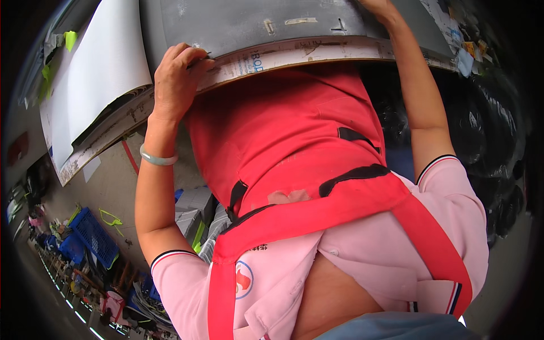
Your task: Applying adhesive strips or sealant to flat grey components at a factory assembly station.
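My left hand (180, 76) rests at the near edge of a worktable (294, 52), its fingers curled and pressed together. A small dark tip shows by those fingers; what they hold, if anything, I cannot make out. Across the table lies a dark grey sheet (221, 24) with scuffs, a pale strip (300, 21) and a small dark angled mark (339, 25). At the top edge of the view, my right hand (377, 5) reaches over the grey sheet. Its fingers are mostly cut off by the frame.
A large white sheet (107, 62) curls over the table's left end. Black plastic-wrapped bundles (470, 130) stand to the right below the table. Blue crates (93, 238) and mixed scraps fill the floor at lower left. A red apron (283, 130) presses near the table edge.
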The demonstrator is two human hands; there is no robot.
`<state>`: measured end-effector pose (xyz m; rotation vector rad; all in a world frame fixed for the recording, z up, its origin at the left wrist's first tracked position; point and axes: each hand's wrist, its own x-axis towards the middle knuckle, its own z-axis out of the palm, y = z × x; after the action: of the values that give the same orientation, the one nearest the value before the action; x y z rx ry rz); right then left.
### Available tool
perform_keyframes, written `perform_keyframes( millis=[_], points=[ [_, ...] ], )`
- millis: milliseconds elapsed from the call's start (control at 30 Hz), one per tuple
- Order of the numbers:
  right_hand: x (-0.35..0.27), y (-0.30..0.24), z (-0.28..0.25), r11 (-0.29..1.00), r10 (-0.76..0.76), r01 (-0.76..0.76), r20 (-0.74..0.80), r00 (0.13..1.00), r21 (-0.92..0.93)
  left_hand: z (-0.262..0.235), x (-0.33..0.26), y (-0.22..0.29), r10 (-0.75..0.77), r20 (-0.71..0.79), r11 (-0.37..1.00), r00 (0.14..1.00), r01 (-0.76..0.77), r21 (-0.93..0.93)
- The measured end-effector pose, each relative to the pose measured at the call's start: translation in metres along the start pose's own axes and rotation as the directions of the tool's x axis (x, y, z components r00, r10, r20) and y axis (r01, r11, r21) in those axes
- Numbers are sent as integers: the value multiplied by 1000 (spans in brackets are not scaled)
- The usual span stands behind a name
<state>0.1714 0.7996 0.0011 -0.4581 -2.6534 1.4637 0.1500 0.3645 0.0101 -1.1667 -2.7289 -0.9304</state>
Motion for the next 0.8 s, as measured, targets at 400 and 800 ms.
perform_keyframes(
  millis=[400, 800],
  points=[
    [4, -1, -1, 999, 0, 1, 33, 999, -49, 0, 1, -5, -56, 24, 994, 998, 58, -96],
    [-3, 4, 0, 991, -30, 26, -31, 999, -129, 51, 82, 67, 165, -125, 983, 978, -173, -56]
  ],
)
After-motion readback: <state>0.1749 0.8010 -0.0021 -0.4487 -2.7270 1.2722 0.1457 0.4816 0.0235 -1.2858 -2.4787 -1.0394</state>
